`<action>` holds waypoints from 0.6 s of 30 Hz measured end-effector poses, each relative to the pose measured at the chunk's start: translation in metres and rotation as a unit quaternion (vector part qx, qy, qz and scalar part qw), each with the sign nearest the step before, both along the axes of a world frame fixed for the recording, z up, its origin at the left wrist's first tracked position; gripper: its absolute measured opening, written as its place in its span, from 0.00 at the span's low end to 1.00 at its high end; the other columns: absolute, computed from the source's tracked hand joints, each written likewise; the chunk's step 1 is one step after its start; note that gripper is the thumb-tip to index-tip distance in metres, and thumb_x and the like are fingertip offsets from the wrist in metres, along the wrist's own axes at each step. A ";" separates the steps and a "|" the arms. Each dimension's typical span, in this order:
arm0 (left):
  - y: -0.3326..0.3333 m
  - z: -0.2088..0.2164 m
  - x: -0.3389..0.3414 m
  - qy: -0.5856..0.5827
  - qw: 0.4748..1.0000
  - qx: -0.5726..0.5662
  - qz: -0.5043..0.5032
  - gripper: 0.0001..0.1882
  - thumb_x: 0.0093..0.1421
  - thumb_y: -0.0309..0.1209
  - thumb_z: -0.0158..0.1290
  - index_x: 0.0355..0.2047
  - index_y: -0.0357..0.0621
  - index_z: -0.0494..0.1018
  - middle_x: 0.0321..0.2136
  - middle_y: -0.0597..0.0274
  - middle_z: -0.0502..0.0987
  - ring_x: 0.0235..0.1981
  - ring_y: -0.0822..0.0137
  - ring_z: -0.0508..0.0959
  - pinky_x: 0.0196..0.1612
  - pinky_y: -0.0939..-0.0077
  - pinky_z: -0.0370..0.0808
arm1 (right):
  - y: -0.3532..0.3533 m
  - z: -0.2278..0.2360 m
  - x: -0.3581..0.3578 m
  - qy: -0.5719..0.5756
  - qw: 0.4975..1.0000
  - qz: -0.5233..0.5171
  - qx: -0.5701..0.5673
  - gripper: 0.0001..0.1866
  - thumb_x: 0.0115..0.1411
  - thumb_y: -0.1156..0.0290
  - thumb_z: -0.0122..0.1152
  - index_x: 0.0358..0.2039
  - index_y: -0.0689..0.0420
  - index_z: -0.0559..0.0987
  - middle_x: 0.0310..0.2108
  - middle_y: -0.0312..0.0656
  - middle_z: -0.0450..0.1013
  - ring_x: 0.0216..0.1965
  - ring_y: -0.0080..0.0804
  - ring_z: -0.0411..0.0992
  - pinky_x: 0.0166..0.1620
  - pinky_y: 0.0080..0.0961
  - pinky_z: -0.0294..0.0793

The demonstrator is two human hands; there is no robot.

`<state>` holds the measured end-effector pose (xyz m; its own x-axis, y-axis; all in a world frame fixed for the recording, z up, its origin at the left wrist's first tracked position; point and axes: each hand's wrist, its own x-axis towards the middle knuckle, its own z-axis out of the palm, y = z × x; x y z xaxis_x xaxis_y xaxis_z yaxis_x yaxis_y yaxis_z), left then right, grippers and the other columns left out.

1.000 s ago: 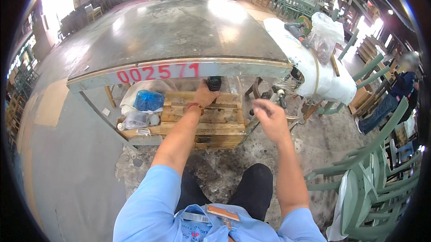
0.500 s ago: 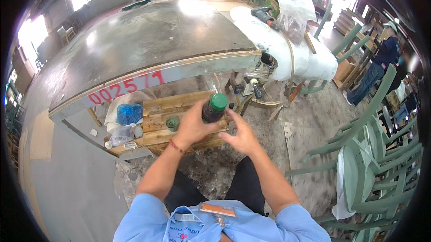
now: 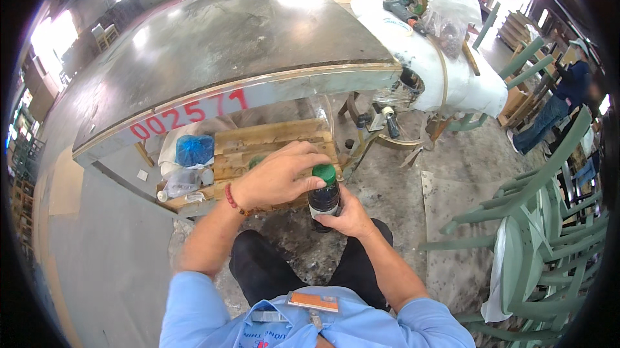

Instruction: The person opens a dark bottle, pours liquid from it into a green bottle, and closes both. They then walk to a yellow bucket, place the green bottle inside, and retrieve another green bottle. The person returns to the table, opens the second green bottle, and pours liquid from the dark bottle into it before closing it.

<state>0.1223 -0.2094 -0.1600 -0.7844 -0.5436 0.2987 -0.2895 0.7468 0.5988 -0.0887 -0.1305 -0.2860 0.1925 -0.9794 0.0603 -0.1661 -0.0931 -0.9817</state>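
A dark bottle (image 3: 324, 199) with a pale label stands upright in front of me, above my knees. My right hand (image 3: 352, 214) is wrapped round its lower body from the right. On its green cap (image 3: 325, 174) the thumb and fingers of my left hand (image 3: 278, 177) are closed from the left and above. Behind that hand, part of a green glass or jar (image 3: 256, 162) shows on a low wooden slatted board (image 3: 271, 138).
A large table (image 3: 245, 38) with a dark top stands ahead. Beneath it lie a blue plastic bag (image 3: 195, 150) and a clear bag (image 3: 183, 182). A power tool (image 3: 400, 7) rests on a white-wrapped surface (image 3: 445, 70). Green chairs (image 3: 536, 245) are stacked at right; a person (image 3: 562, 96) stands beyond.
The bottle has come down and toward me. My left hand has shifted from the bottle's body to its cap, and my right hand has closed round the body.
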 end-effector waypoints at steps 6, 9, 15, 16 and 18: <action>0.011 0.017 0.012 -0.204 0.965 -0.131 -0.105 0.26 0.57 0.39 0.62 0.54 0.47 0.72 0.37 0.55 0.73 0.42 0.52 0.75 0.46 0.57 0.72 | 0.007 -0.008 0.000 0.112 0.989 0.091 -0.017 0.46 0.45 0.61 0.75 0.63 0.63 0.65 0.49 0.57 0.75 0.53 0.51 0.75 0.56 0.37 0.73; 0.026 0.004 0.018 -0.220 0.959 -0.136 -0.117 0.25 0.56 0.40 0.62 0.51 0.42 0.72 0.36 0.56 0.74 0.40 0.54 0.76 0.45 0.60 0.73 | 0.020 -0.024 0.011 0.114 0.984 0.135 0.011 0.47 0.45 0.60 0.75 0.63 0.62 0.65 0.49 0.57 0.76 0.52 0.51 0.76 0.56 0.38 0.73; 0.037 -0.020 0.025 -0.229 0.963 -0.117 -0.085 0.24 0.58 0.40 0.62 0.48 0.37 0.72 0.36 0.54 0.75 0.40 0.55 0.75 0.46 0.62 0.74 | 0.021 -0.041 0.027 0.129 0.982 0.137 0.010 0.46 0.46 0.57 0.75 0.63 0.61 0.64 0.47 0.58 0.76 0.50 0.56 0.76 0.53 0.42 0.75; 0.038 -0.022 0.026 -0.220 0.965 -0.121 -0.079 0.24 0.57 0.40 0.62 0.48 0.37 0.72 0.35 0.54 0.74 0.39 0.53 0.76 0.45 0.61 0.74 | 0.020 -0.040 0.028 0.132 0.982 0.134 0.010 0.46 0.47 0.57 0.75 0.63 0.61 0.64 0.47 0.58 0.77 0.49 0.56 0.76 0.52 0.42 0.75; 0.036 -0.028 0.024 -0.194 0.969 -0.133 -0.072 0.24 0.57 0.40 0.62 0.48 0.38 0.71 0.35 0.52 0.74 0.38 0.51 0.76 0.42 0.58 0.74 | 0.016 -0.044 0.026 0.149 0.982 0.117 -0.007 0.46 0.47 0.56 0.75 0.62 0.61 0.64 0.46 0.58 0.77 0.49 0.56 0.76 0.51 0.42 0.75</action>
<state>0.1461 -0.1729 -0.1881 -0.9281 -0.3636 0.0800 -0.3351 0.9096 0.2457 -0.0626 -0.1150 -0.3301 0.4232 -0.9058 -0.0203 -0.4184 -0.1755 -0.8912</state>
